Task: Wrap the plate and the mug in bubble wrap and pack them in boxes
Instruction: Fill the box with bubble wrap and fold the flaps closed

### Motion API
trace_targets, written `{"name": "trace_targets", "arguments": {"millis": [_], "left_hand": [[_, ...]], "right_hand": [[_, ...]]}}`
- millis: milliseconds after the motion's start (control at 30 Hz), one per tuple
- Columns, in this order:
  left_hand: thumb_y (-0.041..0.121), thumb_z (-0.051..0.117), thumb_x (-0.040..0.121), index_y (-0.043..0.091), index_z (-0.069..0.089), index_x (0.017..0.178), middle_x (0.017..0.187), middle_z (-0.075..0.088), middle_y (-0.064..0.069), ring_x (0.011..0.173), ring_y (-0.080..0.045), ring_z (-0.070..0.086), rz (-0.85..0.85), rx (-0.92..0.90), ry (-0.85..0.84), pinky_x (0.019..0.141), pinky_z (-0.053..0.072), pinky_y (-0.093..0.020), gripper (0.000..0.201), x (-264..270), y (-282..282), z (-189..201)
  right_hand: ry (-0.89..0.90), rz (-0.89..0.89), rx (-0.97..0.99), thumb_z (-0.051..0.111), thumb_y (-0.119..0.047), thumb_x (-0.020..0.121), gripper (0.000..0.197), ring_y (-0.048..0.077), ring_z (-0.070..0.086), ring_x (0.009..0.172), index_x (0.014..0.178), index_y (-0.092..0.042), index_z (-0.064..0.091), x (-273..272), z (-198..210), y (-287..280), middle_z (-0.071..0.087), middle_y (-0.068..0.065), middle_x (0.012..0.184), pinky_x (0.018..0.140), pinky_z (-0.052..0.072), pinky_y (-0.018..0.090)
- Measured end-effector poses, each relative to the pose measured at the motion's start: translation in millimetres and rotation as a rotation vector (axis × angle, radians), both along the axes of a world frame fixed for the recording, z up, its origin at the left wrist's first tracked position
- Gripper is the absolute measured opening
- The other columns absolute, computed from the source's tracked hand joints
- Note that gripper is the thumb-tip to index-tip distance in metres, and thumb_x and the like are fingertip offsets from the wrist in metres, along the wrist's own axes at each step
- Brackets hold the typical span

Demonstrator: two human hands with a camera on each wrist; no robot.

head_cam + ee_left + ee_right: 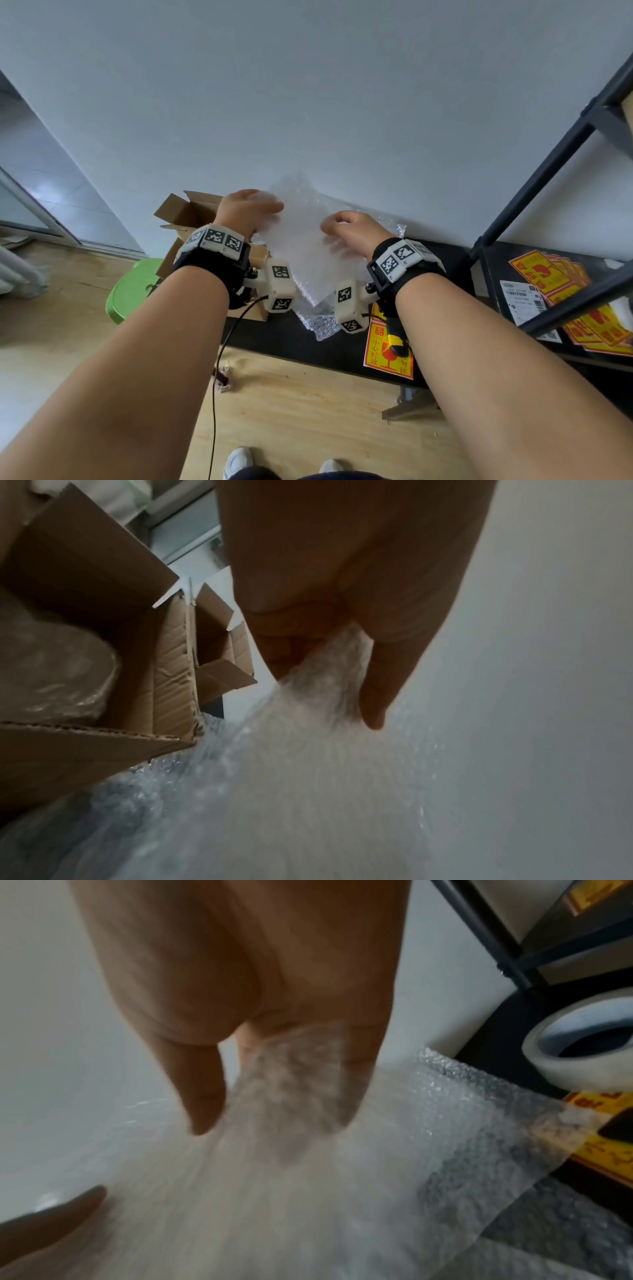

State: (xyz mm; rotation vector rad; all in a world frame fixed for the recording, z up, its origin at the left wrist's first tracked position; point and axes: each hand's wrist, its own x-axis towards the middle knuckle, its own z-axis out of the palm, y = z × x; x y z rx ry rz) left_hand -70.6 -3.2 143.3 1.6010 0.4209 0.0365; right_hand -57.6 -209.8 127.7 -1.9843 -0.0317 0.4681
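Observation:
Both hands hold up one sheet of clear bubble wrap (pixel 301 236) above the black table (pixel 308 339). My left hand (pixel 248 209) pinches its upper left edge, and my right hand (pixel 346 228) pinches its upper right edge. In the left wrist view the bubble wrap (pixel 308 777) runs from between the left hand (pixel 329 669) thumb and fingers; in the right wrist view the bubble wrap (pixel 291 1164) bunches in the right hand (pixel 274 1074). An open cardboard box (pixel 103 669) at the left holds a bundle wrapped in bubble wrap (pixel 51 669). No bare plate or mug shows.
A second open box (pixel 191 209) stands by the wall. More bubble wrap (pixel 320 325) lies on the table. A roll of clear tape (pixel 578 1047) and yellow fragile stickers (pixel 388 349) lie at the right, under a dark metal shelf frame (pixel 555 154). A green stool (pixel 133 291) stands at the left.

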Motion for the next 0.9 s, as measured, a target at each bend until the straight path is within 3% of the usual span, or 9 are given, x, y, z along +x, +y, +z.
{"name": "trace_targets", "arguments": {"millis": [67,133,233,300,400,567,700,800,900], "left_hand": [[0.008,0.079,0.074,0.009,0.068,0.102,0.098,0.072,-0.012,0.086,-0.026,0.071,0.129,-0.016,-0.022,0.084,0.057,-0.038,0.030,-4,19,-1],[0.007,0.078,0.075,0.009,0.068,0.103,0.099,0.072,-0.013,0.088,-0.026,0.071,0.215,-0.038,-0.008,0.084,0.058,-0.040,0.030,-8,39,-4],[0.010,0.077,0.077,0.014,0.067,0.090,0.096,0.071,-0.008,0.079,-0.021,0.068,0.247,0.030,0.058,0.071,0.058,-0.033,0.017,-14,69,-11],[0.014,0.074,0.079,0.015,0.066,0.091,0.089,0.066,-0.001,0.075,-0.015,0.060,0.191,0.219,0.133,0.058,0.048,-0.026,0.014,-18,92,-17],[0.012,0.068,0.081,0.012,0.064,0.097,0.084,0.058,0.000,0.081,-0.017,0.054,0.047,0.471,0.270,0.061,0.043,-0.025,0.017,-22,120,-26],[0.015,0.052,0.089,0.006,0.060,0.096,0.100,0.063,-0.011,0.087,-0.023,0.057,-0.194,0.954,0.447,0.076,0.046,-0.030,0.014,-28,149,-47],[0.019,0.049,0.094,0.010,0.055,0.099,0.099,0.062,-0.011,0.095,-0.025,0.061,-0.409,1.104,0.455,0.086,0.052,-0.033,0.012,-20,164,-63],[0.027,0.034,0.102,0.004,0.061,0.107,0.091,0.061,-0.011,0.087,-0.025,0.060,-0.439,1.087,0.420,0.079,0.051,-0.033,0.036,-11,168,-76],[0.010,0.039,0.098,0.007,0.049,0.124,0.092,0.058,-0.009,0.090,-0.026,0.061,-0.539,1.150,0.384,0.075,0.051,-0.035,0.028,-5,169,-88]], "right_hand": [[0.031,0.032,-0.040,0.070,-0.041,0.085,0.052,0.014,0.068,0.086,0.128,-0.020,0.051,0,0,11,0.066,-0.004,0.111,0.073,0.055,0.030],[0.084,0.035,-0.020,0.078,-0.032,0.079,0.068,0.019,0.067,0.095,0.136,-0.012,0.047,0,-2,25,0.060,0.001,0.122,0.074,0.059,0.032],[0.082,-0.035,0.042,0.076,-0.007,0.079,0.056,0.026,0.068,0.096,0.130,-0.011,0.053,1,-1,52,0.062,0.011,0.120,0.070,0.059,0.031],[0.031,-0.100,0.051,0.070,0.003,0.081,0.047,0.026,0.069,0.091,0.123,-0.011,0.056,2,2,75,0.064,0.011,0.114,0.070,0.060,0.031],[-0.080,-0.122,-0.043,0.062,0.010,0.080,0.037,0.027,0.066,0.090,0.109,-0.013,0.062,4,-1,108,0.064,0.006,0.104,0.080,0.059,0.043],[-0.220,-0.009,-0.289,0.053,0.002,0.087,0.025,0.020,0.059,0.082,0.078,-0.019,0.064,-3,-18,160,0.058,-0.006,0.076,0.074,0.053,0.033],[-0.264,0.112,-0.577,0.045,-0.004,0.094,0.026,0.026,0.061,0.093,0.103,-0.008,0.068,-6,-31,193,0.065,0.009,0.101,0.077,0.047,0.029],[-0.231,0.128,-0.725,0.045,-0.004,0.096,0.027,0.031,0.061,0.103,0.119,-0.005,0.060,-8,-42,204,0.064,0.015,0.113,0.080,0.045,0.032],[-0.232,0.087,-0.801,0.046,-0.002,0.095,0.024,0.030,0.060,0.100,0.117,-0.004,0.054,-11,-54,208,0.061,0.015,0.111,0.075,0.044,0.033]]}}
